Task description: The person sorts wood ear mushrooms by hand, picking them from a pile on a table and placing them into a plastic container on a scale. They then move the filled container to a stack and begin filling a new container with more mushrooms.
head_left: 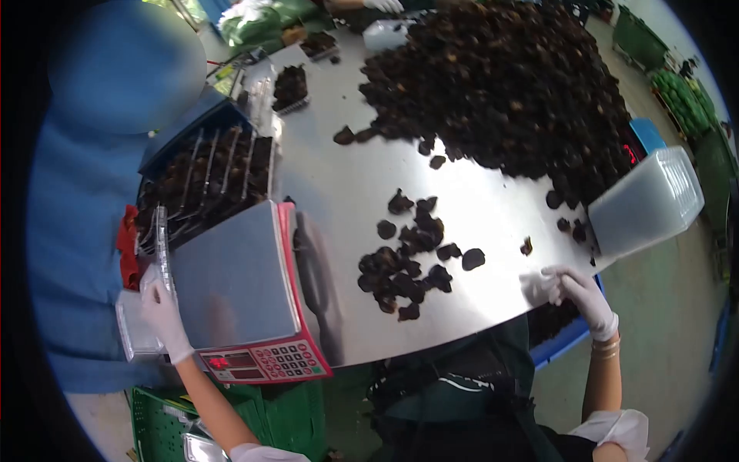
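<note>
My left hand (163,314), in a white glove, is at the left side of the scale, its fingers closed on a clear plastic tray (161,242) seen edge-on. Another clear tray (132,327) lies beside and below that hand. The red-framed scale (239,285) has a bare metal plate and a lit red display. My right hand (583,296), also gloved, is over the table's near right edge with bent fingers apart and nothing visible in them. Loose dark brown mushroom-like pieces (400,277) lie between the hands on the metal table (331,185).
A large heap of the dark pieces (500,85) covers the far right. Translucent stacked tubs (647,204) stand at the right edge. Filled trays (219,173) sit in a crate behind the scale. A blue bin (558,346) and a green crate (154,423) are below.
</note>
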The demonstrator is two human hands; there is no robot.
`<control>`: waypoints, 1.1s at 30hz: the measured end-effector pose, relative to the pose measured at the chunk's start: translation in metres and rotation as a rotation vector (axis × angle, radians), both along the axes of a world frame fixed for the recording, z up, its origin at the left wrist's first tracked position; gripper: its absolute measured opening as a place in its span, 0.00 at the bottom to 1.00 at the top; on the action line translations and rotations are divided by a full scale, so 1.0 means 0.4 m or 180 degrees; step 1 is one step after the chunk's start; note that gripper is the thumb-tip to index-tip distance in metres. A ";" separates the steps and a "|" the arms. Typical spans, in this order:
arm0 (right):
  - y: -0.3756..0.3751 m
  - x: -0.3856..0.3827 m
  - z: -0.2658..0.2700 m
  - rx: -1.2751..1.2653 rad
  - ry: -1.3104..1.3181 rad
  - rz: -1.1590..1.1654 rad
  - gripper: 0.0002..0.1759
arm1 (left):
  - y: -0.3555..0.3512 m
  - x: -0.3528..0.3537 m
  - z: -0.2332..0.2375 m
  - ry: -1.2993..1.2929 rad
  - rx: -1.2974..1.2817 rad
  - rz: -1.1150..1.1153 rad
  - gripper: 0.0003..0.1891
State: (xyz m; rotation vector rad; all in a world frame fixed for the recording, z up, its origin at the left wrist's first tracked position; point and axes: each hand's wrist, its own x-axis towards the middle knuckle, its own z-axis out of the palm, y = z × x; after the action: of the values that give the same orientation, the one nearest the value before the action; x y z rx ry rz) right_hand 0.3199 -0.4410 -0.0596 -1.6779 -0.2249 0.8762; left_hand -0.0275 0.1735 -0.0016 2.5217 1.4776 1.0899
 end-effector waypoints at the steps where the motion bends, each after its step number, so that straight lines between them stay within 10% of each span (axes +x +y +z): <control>1: 0.012 -0.003 0.009 -0.0017 -0.0122 -0.0016 0.17 | -0.074 0.034 -0.009 0.0055 -0.0042 -0.0034 0.15; 6: 0.084 0.011 -0.057 -0.0383 -0.1316 0.0009 0.23 | -0.371 0.165 0.026 0.0602 -0.1158 -0.0578 0.16; 8: 0.136 0.001 -0.065 -0.0196 -0.1433 0.0075 0.28 | -0.457 0.210 0.014 0.0789 0.0479 -0.0879 0.23; 10: 0.195 -0.017 -0.089 -0.0202 -0.1375 0.0243 0.33 | -0.562 0.242 -0.019 0.0398 0.0166 -0.1369 0.29; 15: 0.401 -0.067 -0.124 -0.0308 -0.2279 0.0846 0.35 | -0.749 0.351 -0.222 0.1197 -0.1227 -0.1956 0.70; 25: 0.563 0.249 -0.055 -0.0333 -0.1273 0.1921 0.26 | -0.735 0.414 -0.266 0.1322 -0.1613 -0.1806 0.79; 27: 0.640 0.277 -0.171 0.0171 -0.3174 0.1312 0.26 | -0.719 0.434 -0.267 0.1246 -0.1548 -0.1998 0.79; 33: 0.657 0.207 -0.124 -0.0232 -0.3262 0.2816 0.41 | -0.654 0.497 -0.241 0.1088 -0.2037 -0.2239 0.78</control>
State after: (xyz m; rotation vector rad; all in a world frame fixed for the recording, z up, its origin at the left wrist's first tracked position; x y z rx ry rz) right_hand 0.4026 -0.1782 -0.1094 -1.9741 -1.7365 0.5287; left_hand 0.1713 -0.0880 -0.0981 2.4468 0.6670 0.0650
